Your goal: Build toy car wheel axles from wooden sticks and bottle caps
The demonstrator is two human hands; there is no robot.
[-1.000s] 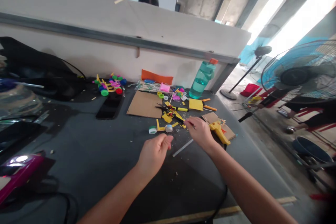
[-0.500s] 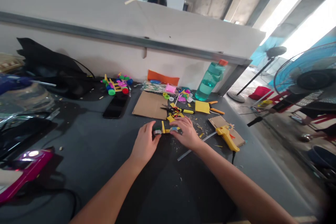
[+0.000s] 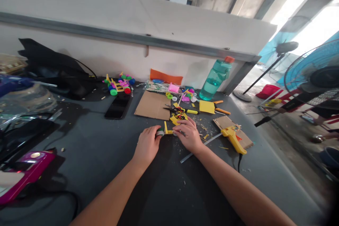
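Note:
Between my two hands is a small yellow piece (image 3: 168,132) with an upright yellow strip and a round cap-like wheel at each end. My left hand (image 3: 148,144) pinches the grey and green wheel (image 3: 160,132) at its left end. Fingers of my right hand (image 3: 188,135) close on the right end, and they mostly cover the wheel there. Just beyond the piece lie yellow scraps (image 3: 174,119) and black-and-yellow pliers (image 3: 185,110). A yellow glue gun (image 3: 233,139) rests to the right of my right hand, with a clear glue stick (image 3: 196,152) beside my wrist.
Behind my hands are a cardboard sheet (image 3: 153,105), a black phone (image 3: 116,107) and colourful wheeled toys (image 3: 119,85). A teal bottle (image 3: 213,83) stands by the partition. Orange-handled pliers (image 3: 221,110) lie at the right, and a magenta device (image 3: 29,173) sits at the left.
The fingers of my right hand have closed further over the right wheel, hiding more of it. My left hand keeps its pinch. The view has shifted slightly.

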